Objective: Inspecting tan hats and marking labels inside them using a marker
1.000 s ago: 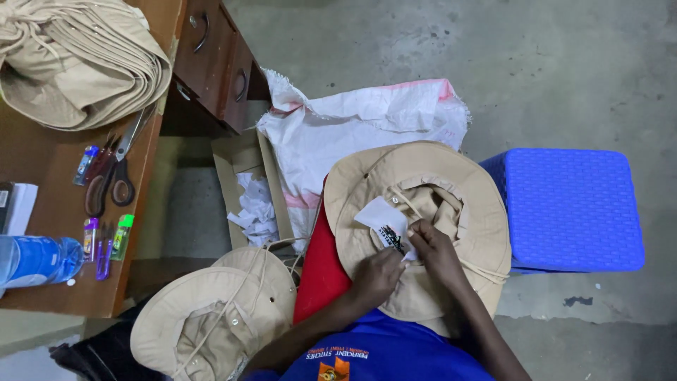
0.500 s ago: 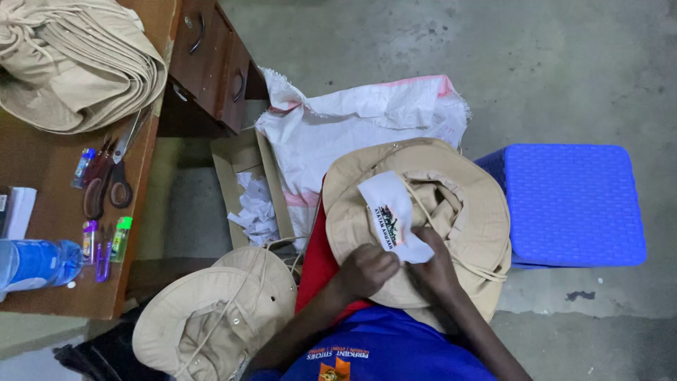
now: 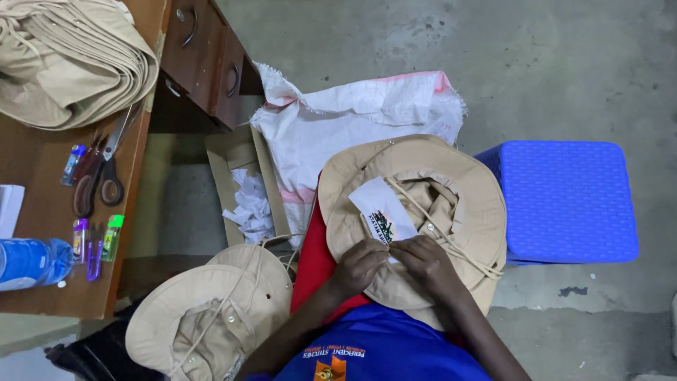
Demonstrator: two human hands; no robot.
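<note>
On the lap, head view: a tan wide-brimmed hat [image 3: 423, 212] lies crown-down, its inside facing up, over a red cloth [image 3: 314, 268].
Label: a white paper label [image 3: 384, 212] with a small dark print lies on the brim of the hat, its lower end under the fingertips of both hands.
Left hand: the left hand [image 3: 360, 264] rests on the near brim, fingers [image 3: 377, 248] curled and pinched on the lower edge of the label.
Right hand: the right hand [image 3: 427, 261] sits just beside the left, touching it at the fingertips; its fingers [image 3: 402, 248] are bent and pinched on the same edge of the label.
Cord: a tan chin cord [image 3: 451, 243] runs from the crown across the brim, passing by the right hand.
Second hat: another tan hat [image 3: 211, 310] lies lower left, near the left forearm, also inside-up.
Sack: a white woven sack [image 3: 352, 120] lies on the floor beyond the hat in the lap.
Box: an open cardboard box [image 3: 243, 187] holding white paper scraps stands between the sack and the desk.
Stool: a blue plastic stool [image 3: 564, 201] stands to the right, just beside the brim.
Desk: a brown wooden desk [image 3: 42, 197] with drawers occupies the left edge.
Desk contents: a stack of folded tan fabric [image 3: 70, 56], scissors [image 3: 99, 176], small lighters [image 3: 95, 240] and a blue bottle [image 3: 28, 261].
Floor: grey concrete [image 3: 550, 56].
</note>
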